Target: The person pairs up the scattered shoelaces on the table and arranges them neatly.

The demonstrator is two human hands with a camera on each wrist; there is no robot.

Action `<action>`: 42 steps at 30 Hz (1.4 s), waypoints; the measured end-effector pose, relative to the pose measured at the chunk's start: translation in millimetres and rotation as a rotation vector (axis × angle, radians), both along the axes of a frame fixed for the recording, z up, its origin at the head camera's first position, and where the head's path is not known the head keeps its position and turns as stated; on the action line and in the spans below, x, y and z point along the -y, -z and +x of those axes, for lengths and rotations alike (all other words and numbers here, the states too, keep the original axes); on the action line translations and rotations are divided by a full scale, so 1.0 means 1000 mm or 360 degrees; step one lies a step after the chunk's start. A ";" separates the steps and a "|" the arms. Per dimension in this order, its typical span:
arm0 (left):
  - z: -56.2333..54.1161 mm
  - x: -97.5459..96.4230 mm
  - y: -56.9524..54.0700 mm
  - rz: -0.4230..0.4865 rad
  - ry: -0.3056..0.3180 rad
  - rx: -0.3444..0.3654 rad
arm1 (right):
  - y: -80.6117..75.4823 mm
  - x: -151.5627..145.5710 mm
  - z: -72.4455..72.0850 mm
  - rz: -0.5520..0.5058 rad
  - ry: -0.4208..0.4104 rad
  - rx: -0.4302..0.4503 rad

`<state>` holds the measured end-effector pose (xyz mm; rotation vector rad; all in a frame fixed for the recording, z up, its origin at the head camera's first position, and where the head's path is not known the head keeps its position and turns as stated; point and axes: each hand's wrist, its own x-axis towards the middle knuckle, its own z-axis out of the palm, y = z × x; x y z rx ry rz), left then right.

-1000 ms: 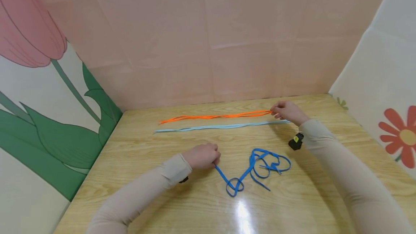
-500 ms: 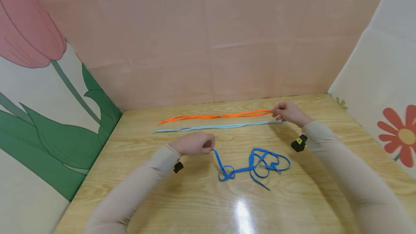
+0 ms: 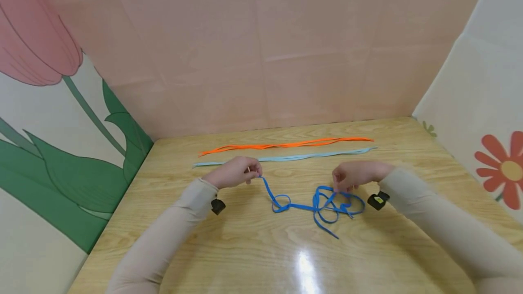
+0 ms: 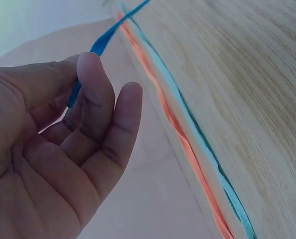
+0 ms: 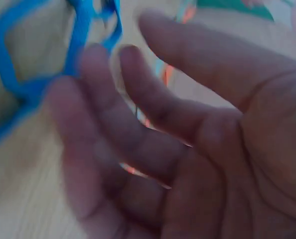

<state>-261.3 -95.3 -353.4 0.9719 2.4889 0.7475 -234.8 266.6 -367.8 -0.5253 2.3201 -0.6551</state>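
Note:
A blue shoelace (image 3: 302, 206) lies on the table, its right part tangled in loose loops and a smaller loop nearer the left. My left hand (image 3: 234, 172) pinches one end of it between thumb and forefinger, lifting that stretch. In the left wrist view the tip of the blue shoelace (image 4: 104, 41) pokes out below the pinch. Over the tangle hovers my right hand (image 3: 355, 175), fingertips right at the upper loops. The right wrist view shows thumb and fingers (image 5: 153, 104) apart and loosely bent, with nothing between them; the blue loops are just beyond.
Behind the hands, an orange shoelace (image 3: 261, 146) lies stretched and doubled along the table (image 3: 229, 257). A light blue shoelace (image 3: 294, 157) runs parallel in front of it. A pink backdrop (image 3: 261, 58) rises at the back, with flower-printed panels at both sides.
My right hand has let go of the orange shoelace's right end and come forward to the blue tangle. My left hand has moved back and slightly left, drawing the blue end with it.

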 end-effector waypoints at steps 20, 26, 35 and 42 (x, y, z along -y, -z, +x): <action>-0.005 0.020 -0.012 0.0076 -0.0103 -0.0046 | -0.008 0.007 0.015 -0.0016 -0.0226 -0.0161; -0.011 0.049 -0.034 0.0345 -0.0316 -0.0116 | -0.047 -0.036 -0.008 -0.0625 -0.0059 -0.0187; -0.026 0.116 -0.049 0.0591 -0.0809 -0.0293 | -0.071 -0.123 -0.018 -0.1232 0.0530 -0.0595; -0.039 0.166 -0.034 0.0382 -0.1027 -0.0296 | -0.055 -0.182 -0.023 -0.0703 0.0739 -0.0731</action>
